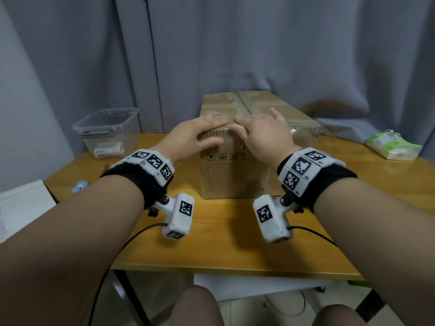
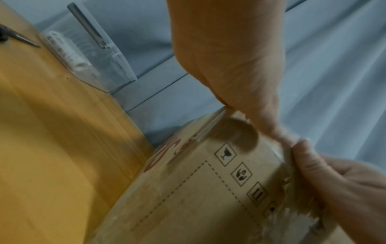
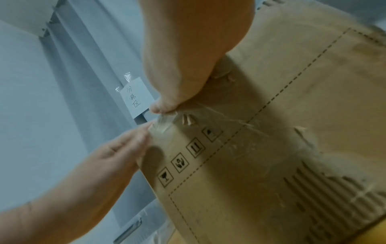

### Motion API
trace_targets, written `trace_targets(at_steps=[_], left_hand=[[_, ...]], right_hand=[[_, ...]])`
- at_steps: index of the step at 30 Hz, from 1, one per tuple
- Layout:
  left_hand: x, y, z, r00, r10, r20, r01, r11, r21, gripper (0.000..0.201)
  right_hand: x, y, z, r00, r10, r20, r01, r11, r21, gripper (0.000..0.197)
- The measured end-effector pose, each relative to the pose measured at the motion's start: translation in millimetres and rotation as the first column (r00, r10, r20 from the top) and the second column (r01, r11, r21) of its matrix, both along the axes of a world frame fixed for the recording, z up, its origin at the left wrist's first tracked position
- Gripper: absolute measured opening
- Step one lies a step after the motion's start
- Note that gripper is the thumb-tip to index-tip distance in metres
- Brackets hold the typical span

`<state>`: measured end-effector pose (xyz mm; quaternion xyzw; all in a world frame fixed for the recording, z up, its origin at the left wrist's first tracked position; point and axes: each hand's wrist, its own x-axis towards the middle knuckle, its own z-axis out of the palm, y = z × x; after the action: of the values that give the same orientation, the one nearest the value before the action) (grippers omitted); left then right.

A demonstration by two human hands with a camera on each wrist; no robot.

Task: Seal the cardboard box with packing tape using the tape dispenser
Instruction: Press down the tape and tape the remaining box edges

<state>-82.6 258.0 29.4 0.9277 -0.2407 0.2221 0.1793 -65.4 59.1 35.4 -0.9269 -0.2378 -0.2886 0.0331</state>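
The worn brown cardboard box (image 1: 247,147) stands on the yellow wooden table (image 1: 223,243); left hand (image 1: 195,137) and right hand (image 1: 263,132) press its near top edge, fingers relaxed, holding nothing; it looks light, stiff, best steadied there.

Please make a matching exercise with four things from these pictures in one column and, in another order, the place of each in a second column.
Things:
1. cardboard box
2. clear plastic tub
3. pack of tissues
4. left hand

Places:
A. far right of the table, by the curtain
B. middle of the table, under both hands
C. far left of the table
D. on the near top edge of the box, beside the right hand

Pairs: 1-B, 2-C, 3-A, 4-D
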Motion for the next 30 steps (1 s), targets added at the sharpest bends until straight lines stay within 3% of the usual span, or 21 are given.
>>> trace_targets(at_steps=[3,5,10,13,15,18,20,22,25,30], left_hand=[[1,-4,-5,1.0,-0.003,0.0,0.003,0.982,-0.187,0.036],[1,-6,-11,1.0,-0.004,0.012,0.006,0.977,-0.212,0.036],[-4,1,-12,0.999,0.03,-0.011,-0.03,0.999,-0.016,0.053],[-5,-6,4,0.99,0.114,0.083,-0.124,0.984,0.128,0.042],[0,-24,20,0.979,0.127,0.157,-0.146,0.983,0.115,0.042],[15,-55,33,0.99,0.11,0.089,-0.12,0.986,0.113,0.044],[24,-67,30,0.987,0.144,0.07,-0.155,0.969,0.191,0.048],[26,-71,21,0.967,0.209,0.147,-0.241,0.936,0.257,0.053],[22,-71,16,0.946,0.22,0.238,-0.286,0.912,0.293,0.054],[19,-72,10,0.94,0.236,0.248,-0.307,0.901,0.306,0.051]], right_hand=[[-1,1,-4,0.999,-0.041,-0.017,0.041,0.999,-0.022,0.056],[-2,-1,-4,0.999,-0.051,-0.01,0.05,0.997,-0.061,0.054],[-2,-6,-5,1.0,-0.022,-0.021,0.02,0.995,-0.101,0.058],[-5,-13,0,0.999,0.008,-0.045,-0.015,0.986,-0.163,0.074],[-6,-22,5,0.998,0.03,-0.062,-0.04,0.984,-0.174,0.083],[-8,-38,7,0.999,0.039,-0.03,-0.043,0.99,-0.137,0.087],[-8,-50,6,1.0,0.025,-0.018,-0.027,0.992,-0.122,0.086],[-6,-63,5,1.0,0.013,-0.005,-0.014,0.994,-0.109,0.082],[-3,-76,3,1.0,0.018,0.019,-0.016,0.994,-0.106,0.074],[1,-84,-2,0.997,0.049,0.055,-0.043,0.995,-0.094,0.066]])
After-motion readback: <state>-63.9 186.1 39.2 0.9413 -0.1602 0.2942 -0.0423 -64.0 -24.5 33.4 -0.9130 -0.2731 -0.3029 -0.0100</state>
